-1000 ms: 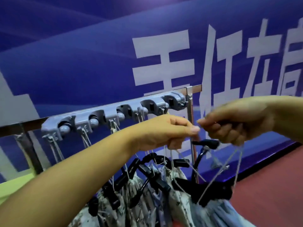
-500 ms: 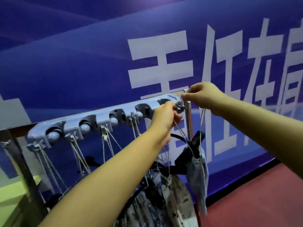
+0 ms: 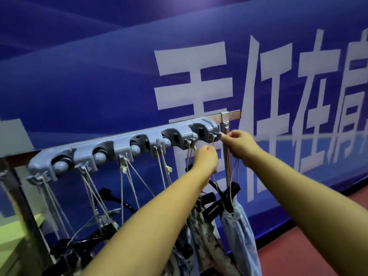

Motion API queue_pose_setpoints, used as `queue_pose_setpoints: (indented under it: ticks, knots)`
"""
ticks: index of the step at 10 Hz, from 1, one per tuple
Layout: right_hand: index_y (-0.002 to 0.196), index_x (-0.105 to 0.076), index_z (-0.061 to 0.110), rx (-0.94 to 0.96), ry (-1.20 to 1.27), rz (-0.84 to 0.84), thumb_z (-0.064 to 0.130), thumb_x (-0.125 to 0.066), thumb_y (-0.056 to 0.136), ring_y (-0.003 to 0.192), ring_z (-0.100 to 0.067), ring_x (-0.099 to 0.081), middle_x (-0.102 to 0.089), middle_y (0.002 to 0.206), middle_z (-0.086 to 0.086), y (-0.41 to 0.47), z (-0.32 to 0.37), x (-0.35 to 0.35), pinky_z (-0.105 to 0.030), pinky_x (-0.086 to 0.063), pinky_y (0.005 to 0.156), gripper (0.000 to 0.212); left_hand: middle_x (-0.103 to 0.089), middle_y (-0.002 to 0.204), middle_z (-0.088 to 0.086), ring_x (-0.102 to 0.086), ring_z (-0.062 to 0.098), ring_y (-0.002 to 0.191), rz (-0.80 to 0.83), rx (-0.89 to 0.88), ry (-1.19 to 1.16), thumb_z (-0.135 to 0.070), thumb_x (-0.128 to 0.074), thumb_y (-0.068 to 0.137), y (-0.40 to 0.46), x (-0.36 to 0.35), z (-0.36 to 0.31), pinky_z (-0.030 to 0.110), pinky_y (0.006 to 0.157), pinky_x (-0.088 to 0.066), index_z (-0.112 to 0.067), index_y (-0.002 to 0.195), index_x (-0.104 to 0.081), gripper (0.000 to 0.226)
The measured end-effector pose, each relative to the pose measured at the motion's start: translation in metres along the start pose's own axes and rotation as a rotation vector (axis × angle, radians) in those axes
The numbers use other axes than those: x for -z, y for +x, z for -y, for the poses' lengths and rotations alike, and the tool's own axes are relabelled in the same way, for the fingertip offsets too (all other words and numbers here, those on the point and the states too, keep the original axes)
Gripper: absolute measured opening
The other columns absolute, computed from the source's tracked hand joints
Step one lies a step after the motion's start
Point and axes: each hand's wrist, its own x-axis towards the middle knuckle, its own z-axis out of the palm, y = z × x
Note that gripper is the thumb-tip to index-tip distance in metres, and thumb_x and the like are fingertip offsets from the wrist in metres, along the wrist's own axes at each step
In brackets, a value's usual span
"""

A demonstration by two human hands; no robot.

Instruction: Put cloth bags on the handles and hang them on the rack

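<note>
A grey plastic rack (image 3: 119,148) with several clamps and small hooks is fixed to a metal rail. Both hands are up at its right end. My right hand (image 3: 242,146) pinches a white drawstring (image 3: 232,182) at the last hook (image 3: 216,134). My left hand (image 3: 206,158) grips the same string just below and left of that hook. The light blue cloth bag (image 3: 242,242) hangs from this string over a black handle (image 3: 229,193). Several other patterned bags (image 3: 205,234) on black handles hang by strings from the hooks further left.
The rail sits on a metal post (image 3: 227,156) in front of a blue banner wall (image 3: 99,76) with large white characters. Red floor (image 3: 298,246) lies at the lower right. A yellow-green surface (image 3: 12,234) shows at the lower left.
Both hands rose from below the rack to its right-end hook, carrying the drawstring up. The blue bag now hangs straight down beneath that hook.
</note>
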Motion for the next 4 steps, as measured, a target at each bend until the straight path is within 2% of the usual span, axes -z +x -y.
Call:
queue_pose_setpoints:
  ticks: [1,2,3,4]
  knots:
    - [0.073,-0.057,0.012,-0.047,0.101,-0.069,0.033,-0.054,0.092,0.048,-0.014,-0.036,-0.044,0.056,-0.003,-0.008,-0.009,-0.013,-0.025,-0.030,0.044,0.029,-0.049,0.084,0.012,-0.053,0.025,0.073,0.049,0.007,0.042,-0.011,-0.028,0.098,-0.007,0.004,-0.002,0.029,0.058,-0.044,-0.006,0.126,-0.046,0.034]
    - [0.078,-0.061,0.009,-0.027,0.026,-0.196,0.034,-0.051,0.094,0.057,-0.020,-0.045,-0.050,0.059,-0.003,-0.019,-0.009,-0.027,-0.028,-0.036,0.052,0.032,-0.047,0.068,0.006,-0.046,0.018,0.060,0.054,-0.105,0.169,-0.008,-0.034,0.096,-0.032,0.013,0.006,0.030,0.057,-0.037,-0.003,0.095,-0.059,0.026]
    - [0.087,-0.061,0.011,0.048,-0.049,-0.297,0.026,-0.045,0.097,0.073,-0.020,-0.054,-0.061,0.077,-0.004,-0.034,-0.008,-0.032,-0.029,-0.039,0.067,0.024,-0.058,0.083,0.006,-0.055,0.020,0.079,0.088,-0.199,-0.006,-0.018,-0.038,0.097,-0.075,0.027,0.015,0.032,0.076,-0.043,-0.021,0.081,-0.055,0.024]
    - [0.116,-0.058,0.007,0.190,-0.075,-0.403,0.017,-0.041,0.097,0.100,-0.020,-0.055,-0.058,0.112,-0.009,-0.078,-0.011,-0.044,-0.025,-0.039,0.082,0.028,-0.067,0.093,0.005,-0.065,0.017,0.090,0.068,-0.185,-0.427,-0.015,-0.040,0.100,-0.149,0.056,0.046,0.031,0.087,-0.049,-0.013,0.094,-0.061,0.022]
